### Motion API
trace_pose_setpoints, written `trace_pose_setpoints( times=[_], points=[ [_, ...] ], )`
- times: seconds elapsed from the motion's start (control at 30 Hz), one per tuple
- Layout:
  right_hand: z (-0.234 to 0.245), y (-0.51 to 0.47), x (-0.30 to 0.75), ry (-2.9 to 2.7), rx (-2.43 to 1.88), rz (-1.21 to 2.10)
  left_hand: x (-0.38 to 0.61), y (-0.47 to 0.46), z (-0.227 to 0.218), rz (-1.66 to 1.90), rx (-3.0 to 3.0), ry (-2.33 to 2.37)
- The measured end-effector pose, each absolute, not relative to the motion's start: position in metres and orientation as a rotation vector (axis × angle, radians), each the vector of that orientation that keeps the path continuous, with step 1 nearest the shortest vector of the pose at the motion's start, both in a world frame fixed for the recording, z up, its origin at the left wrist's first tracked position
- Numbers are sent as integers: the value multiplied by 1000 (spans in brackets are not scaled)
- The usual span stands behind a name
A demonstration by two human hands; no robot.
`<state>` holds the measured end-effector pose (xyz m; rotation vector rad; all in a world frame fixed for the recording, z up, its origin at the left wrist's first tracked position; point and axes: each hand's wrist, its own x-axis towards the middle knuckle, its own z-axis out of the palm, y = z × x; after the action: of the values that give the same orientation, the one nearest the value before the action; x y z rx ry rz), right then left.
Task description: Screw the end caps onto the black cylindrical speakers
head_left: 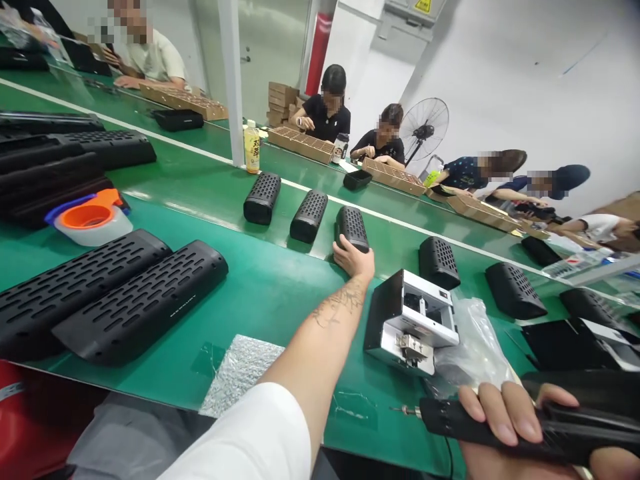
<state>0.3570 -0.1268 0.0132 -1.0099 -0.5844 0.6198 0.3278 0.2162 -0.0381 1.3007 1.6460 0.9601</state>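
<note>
Your left hand (354, 259) is set against the near end of a slotted black case (353, 225), its fingers along one side; whether it pinches firmly you cannot tell from here. Take the case squarely across its width, keeping clear of the two similar cases (309, 217) left of that grip. Your right hand (505, 427) is wrapped around a black power driver (445, 419); hold its bit (407, 410) away from the reaching forearm, and mind the white-framed machine (411, 327) just right of and nearer than the left grip.
</note>
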Motion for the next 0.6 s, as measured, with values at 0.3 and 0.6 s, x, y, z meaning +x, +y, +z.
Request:
trace_pose_setpoints(
  times=[0.3,0.6],
  points=[
    [33,-49,367,-769,-971,97,101,177,-43,1137,1553,1324],
    [9,-28,371,-879,-1056,126,-129,48,-84,922,1730,1030]
  ],
)
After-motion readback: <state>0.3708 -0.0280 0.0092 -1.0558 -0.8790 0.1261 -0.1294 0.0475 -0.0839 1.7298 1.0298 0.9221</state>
